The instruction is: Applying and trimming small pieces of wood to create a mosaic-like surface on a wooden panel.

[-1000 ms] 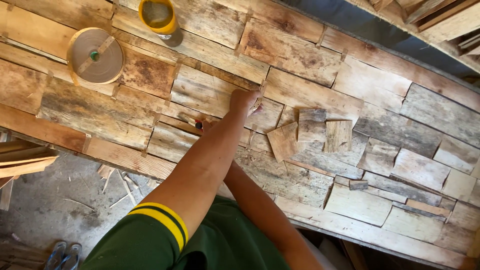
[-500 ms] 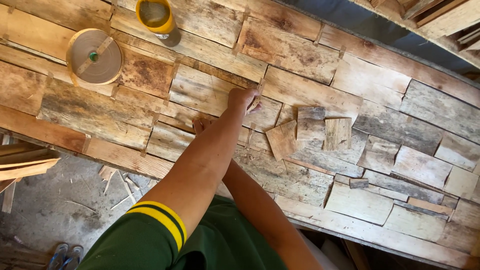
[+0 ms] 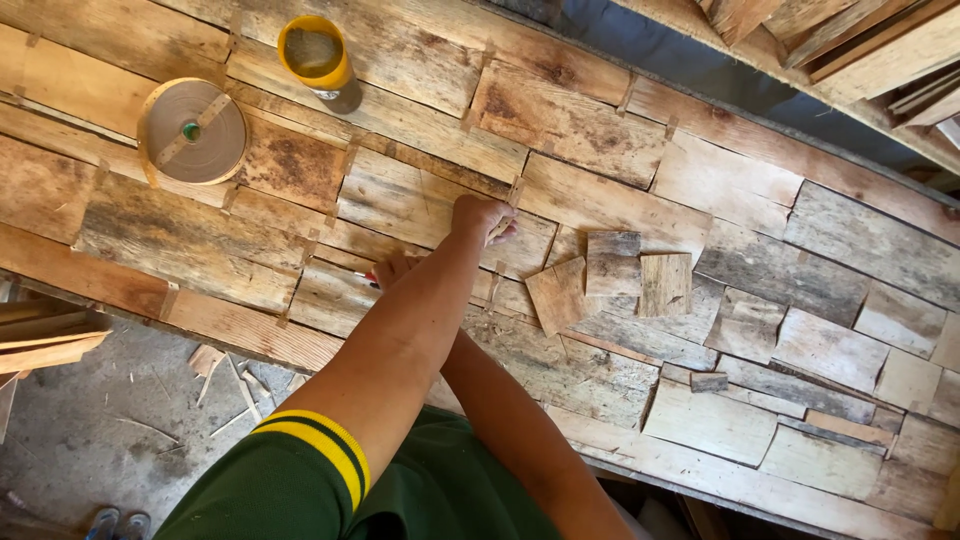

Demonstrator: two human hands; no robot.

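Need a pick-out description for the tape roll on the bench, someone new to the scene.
Start at the long bench of patchwork wood veneer. Go to its far left end, left of the yellow-rimmed cup. The tape roll lies flat there: a tan paper disc with a green core, the only round flat thing among angular wood pieces.

Weathered brown-and-grey wood veneer pieces (image 3: pixel 560 120); tan tape roll (image 3: pixel 192 131) at ten o'clock; yellow cup (image 3: pixel 318 60); green sleeve (image 3: pixel 290 480), yellow stripes.

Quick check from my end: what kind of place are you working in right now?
Most likely a woodworking or veneer workshop. The left hand presses on a bench covered in patched veneer pieces, a roll of brown paper tape lies nearby, and wood offcuts litter the concrete floor.
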